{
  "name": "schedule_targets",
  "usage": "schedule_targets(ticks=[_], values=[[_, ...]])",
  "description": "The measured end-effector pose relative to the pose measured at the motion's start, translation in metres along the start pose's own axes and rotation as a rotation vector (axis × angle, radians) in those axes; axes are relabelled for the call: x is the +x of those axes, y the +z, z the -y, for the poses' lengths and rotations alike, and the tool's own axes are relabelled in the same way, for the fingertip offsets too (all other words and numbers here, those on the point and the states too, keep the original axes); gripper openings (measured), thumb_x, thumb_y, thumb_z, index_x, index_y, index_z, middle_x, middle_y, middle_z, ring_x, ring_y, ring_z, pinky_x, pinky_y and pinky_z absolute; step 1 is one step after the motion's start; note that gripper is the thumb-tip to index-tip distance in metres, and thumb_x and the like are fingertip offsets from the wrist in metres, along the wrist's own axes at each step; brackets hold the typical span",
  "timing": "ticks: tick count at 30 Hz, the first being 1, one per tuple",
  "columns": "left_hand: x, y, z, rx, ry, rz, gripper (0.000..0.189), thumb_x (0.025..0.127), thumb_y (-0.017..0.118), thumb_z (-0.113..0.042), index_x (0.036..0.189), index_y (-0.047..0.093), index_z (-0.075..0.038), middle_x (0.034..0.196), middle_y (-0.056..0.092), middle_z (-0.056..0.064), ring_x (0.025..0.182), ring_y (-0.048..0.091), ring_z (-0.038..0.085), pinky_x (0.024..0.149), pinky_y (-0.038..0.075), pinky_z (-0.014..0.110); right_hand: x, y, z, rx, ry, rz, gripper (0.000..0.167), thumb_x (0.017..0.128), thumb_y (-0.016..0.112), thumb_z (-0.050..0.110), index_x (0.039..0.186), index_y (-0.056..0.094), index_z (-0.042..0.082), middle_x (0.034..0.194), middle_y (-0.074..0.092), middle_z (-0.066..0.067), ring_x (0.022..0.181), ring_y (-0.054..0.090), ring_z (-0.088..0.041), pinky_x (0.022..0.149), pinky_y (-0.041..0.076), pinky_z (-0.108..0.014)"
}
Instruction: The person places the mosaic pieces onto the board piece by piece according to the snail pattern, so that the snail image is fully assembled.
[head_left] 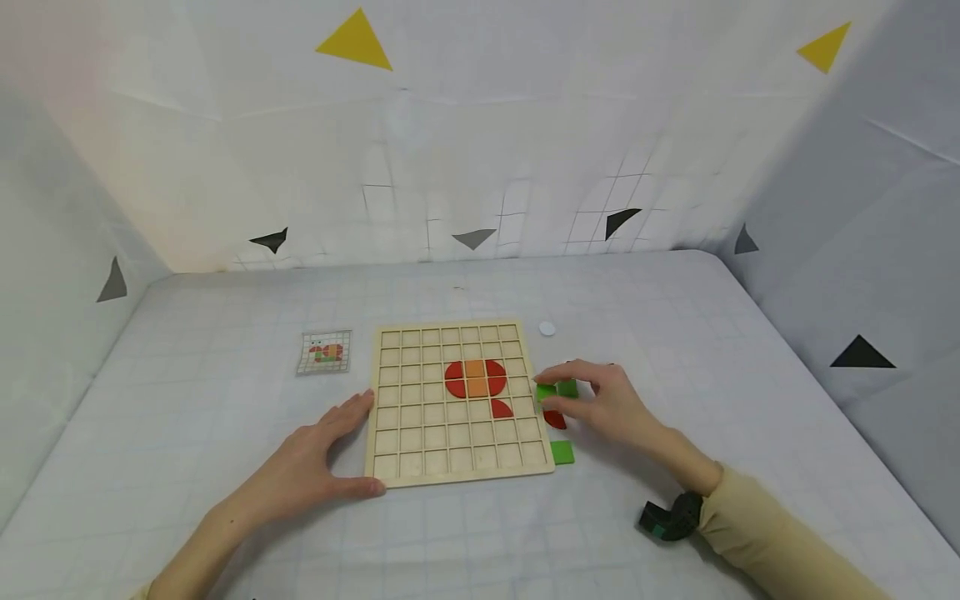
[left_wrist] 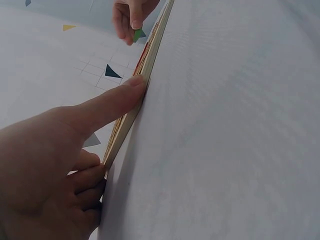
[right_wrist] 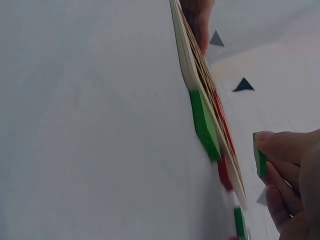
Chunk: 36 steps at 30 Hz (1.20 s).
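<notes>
A pale wooden grid board [head_left: 435, 437] lies flat on the table. On it sit orange square tiles [head_left: 476, 377] flanked by red quarter-round tiles [head_left: 453, 379], with one more red quarter-round tile [head_left: 501, 409] below them. My left hand [head_left: 300, 467] rests against the board's left side, thumb at the near left corner and fingers spread along the edge. Just past the right edge, my right hand [head_left: 603, 400] pinches a green square tile [right_wrist: 259, 160] between thumb and fingers, held above the table in the right wrist view.
Right of the board lie a green tile [head_left: 567, 388], a red quarter-round piece [head_left: 555, 419] and another green tile [head_left: 562, 452]. A small white disc [head_left: 547, 328] is farther back. A picture card [head_left: 326, 352] lies left of the board. White cloth walls [head_left: 450, 125] surround the table.
</notes>
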<state>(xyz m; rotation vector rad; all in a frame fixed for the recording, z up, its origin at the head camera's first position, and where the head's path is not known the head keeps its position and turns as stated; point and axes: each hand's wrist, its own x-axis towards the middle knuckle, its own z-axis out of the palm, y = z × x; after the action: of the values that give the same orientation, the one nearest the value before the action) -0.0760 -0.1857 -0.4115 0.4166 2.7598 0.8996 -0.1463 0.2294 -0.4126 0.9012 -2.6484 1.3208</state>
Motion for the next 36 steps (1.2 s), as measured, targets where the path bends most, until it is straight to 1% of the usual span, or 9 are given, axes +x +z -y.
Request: schedule_targets(ticks=[2, 4, 8, 10, 12, 17, 22, 29, 36], values=[[0.0, 0.0, 0.0, 0.002, 0.001, 0.0, 0.114, 0.066, 0.079, -0.07, 0.159, 0.029, -0.027, 0.162, 0.032, 0.004, 0.148, 0.031, 0.039, 0.114, 0.027, 0.066, 0.004, 0.008, 0.006, 0.02, 0.01, 0.01, 0.033, 0.084, 0.082, 0.016, 0.116, 0.074, 0.019, 0.11, 0.075, 0.008, 0.107, 0.064, -0.009, 0.096, 0.05, -0.027], [0.0, 0.0, 0.0, -0.001, 0.0, 0.0, 0.114, 0.066, 0.08, -0.07, 0.159, 0.029, -0.027, 0.162, 0.032, 0.004, 0.148, 0.03, 0.039, 0.114, 0.026, 0.066, 0.008, 0.015, 0.01, 0.033, 0.001, 0.015, 0.032, 0.084, 0.081, 0.017, 0.116, 0.074, 0.019, 0.109, 0.075, 0.007, 0.105, 0.064, -0.011, 0.091, 0.053, -0.033], [0.001, 0.0, 0.001, 0.005, 0.001, 0.001, 0.114, 0.066, 0.08, -0.07, 0.159, 0.029, -0.027, 0.162, 0.032, 0.004, 0.148, 0.031, 0.039, 0.114, 0.027, 0.066, 0.018, 0.029, 0.018, 0.059, -0.074, 0.016, 0.031, 0.084, 0.081, 0.014, 0.114, 0.074, 0.014, 0.107, 0.076, 0.004, 0.1, 0.066, -0.015, 0.086, 0.055, -0.038], [0.0, 0.0, 0.001, 0.003, 0.003, 0.0, 0.114, 0.066, 0.08, -0.07, 0.159, 0.029, -0.026, 0.162, 0.032, 0.004, 0.148, 0.031, 0.039, 0.114, 0.027, 0.066, 0.023, 0.035, 0.022, 0.069, -0.1, 0.019, 0.03, 0.084, 0.081, 0.014, 0.113, 0.074, 0.013, 0.106, 0.076, 0.003, 0.099, 0.066, -0.015, 0.087, 0.055, -0.039], [0.001, -0.001, 0.001, -0.001, 0.007, -0.001, 0.114, 0.066, 0.08, -0.069, 0.159, 0.029, -0.026, 0.162, 0.032, 0.004, 0.148, 0.031, 0.039, 0.114, 0.027, 0.066, 0.028, 0.04, 0.026, 0.084, -0.104, 0.027, 0.03, 0.084, 0.081, 0.014, 0.113, 0.074, 0.013, 0.106, 0.076, 0.003, 0.099, 0.066, -0.014, 0.088, 0.056, -0.039], [0.001, -0.001, 0.001, -0.008, 0.01, -0.002, 0.114, 0.066, 0.081, -0.068, 0.159, 0.029, -0.026, 0.162, 0.032, 0.003, 0.148, 0.031, 0.039, 0.114, 0.026, 0.065, 0.037, 0.052, 0.036, 0.089, -0.071, 0.047, 0.031, 0.083, 0.082, 0.012, 0.113, 0.075, 0.013, 0.105, 0.076, 0.006, 0.096, 0.066, -0.011, 0.086, 0.057, -0.041], [0.001, 0.0, 0.0, -0.008, 0.009, 0.002, 0.114, 0.066, 0.081, -0.068, 0.159, 0.029, -0.027, 0.162, 0.032, 0.003, 0.148, 0.031, 0.038, 0.114, 0.027, 0.065, 0.038, 0.059, 0.043, 0.087, -0.067, 0.065, 0.031, 0.082, 0.082, 0.011, 0.112, 0.075, 0.01, 0.103, 0.076, 0.005, 0.095, 0.067, -0.009, 0.085, 0.059, -0.039], [0.001, 0.0, 0.0, -0.005, 0.002, 0.003, 0.114, 0.066, 0.081, -0.068, 0.159, 0.029, -0.027, 0.163, 0.032, 0.003, 0.148, 0.031, 0.038, 0.114, 0.026, 0.065, 0.035, 0.069, 0.036, 0.062, -0.147, 0.056, 0.032, 0.084, 0.08, 0.009, 0.115, 0.073, 0.008, 0.108, 0.075, 0.0, 0.098, 0.07, -0.012, 0.086, 0.059, -0.031], [0.0, 0.0, 0.001, -0.008, 0.002, 0.001, 0.114, 0.066, 0.08, -0.069, 0.159, 0.028, -0.028, 0.163, 0.032, 0.003, 0.148, 0.03, 0.038, 0.114, 0.026, 0.065, 0.034, 0.075, 0.026, 0.004, -0.222, 0.007, 0.032, 0.084, 0.081, 0.011, 0.114, 0.073, 0.012, 0.108, 0.074, 0.003, 0.098, 0.068, -0.009, 0.084, 0.058, -0.028]])
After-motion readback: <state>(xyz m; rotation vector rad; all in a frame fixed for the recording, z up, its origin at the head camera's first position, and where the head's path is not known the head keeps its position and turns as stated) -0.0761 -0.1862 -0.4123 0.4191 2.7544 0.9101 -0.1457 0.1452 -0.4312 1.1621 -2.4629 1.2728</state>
